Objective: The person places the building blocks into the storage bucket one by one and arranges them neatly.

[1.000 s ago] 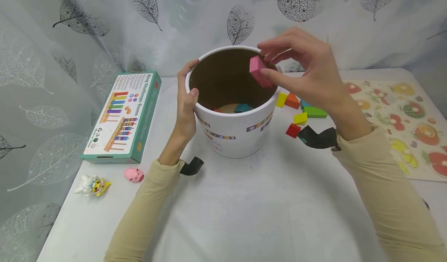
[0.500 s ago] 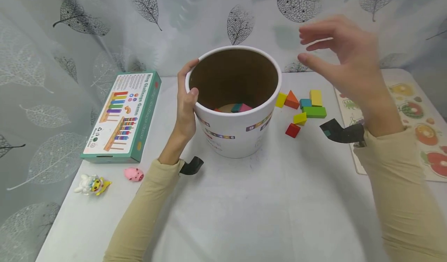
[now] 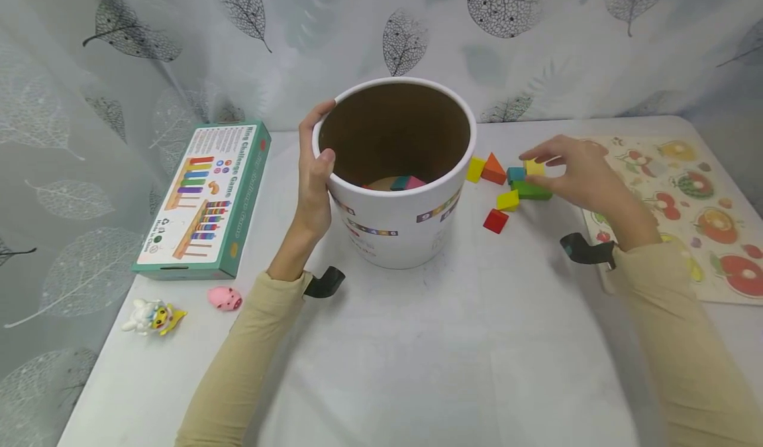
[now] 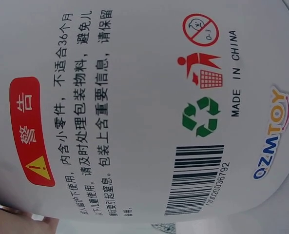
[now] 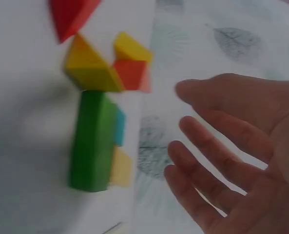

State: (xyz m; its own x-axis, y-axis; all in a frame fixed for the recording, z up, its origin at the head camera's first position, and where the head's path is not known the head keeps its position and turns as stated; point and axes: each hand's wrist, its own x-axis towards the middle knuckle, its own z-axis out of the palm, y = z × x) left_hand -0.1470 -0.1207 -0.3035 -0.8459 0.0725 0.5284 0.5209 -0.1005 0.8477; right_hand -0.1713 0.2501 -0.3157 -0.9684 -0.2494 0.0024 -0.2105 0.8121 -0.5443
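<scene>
A white bucket (image 3: 393, 228) stands at the middle of the table; its printed wall (image 4: 144, 117) fills the left wrist view. My left hand (image 3: 314, 182) grips the bucket's left side, the thumb at the rim. Inside lie a pink block (image 3: 414, 183) and a teal one (image 3: 400, 183), partly hidden by the rim. Right of the bucket, my right hand (image 3: 581, 172) has its thumb and fingers about a yellow block (image 3: 534, 167) beside a blue block (image 3: 515, 175), behind a green block (image 3: 532, 191). In the right wrist view the fingers are spread, apart from the blocks.
Near the bucket lie an orange triangular block (image 3: 493, 170), two yellow blocks and a red block (image 3: 495, 221). A fruit puzzle board (image 3: 685, 202) lies at right. At left are a game box (image 3: 203, 202), a pink pig toy (image 3: 224, 298) and a white-and-yellow figure (image 3: 153, 316).
My right hand has let the pink block go into the bucket, drawn back to the right, then come down to the yellow block. The left hand stays on the bucket.
</scene>
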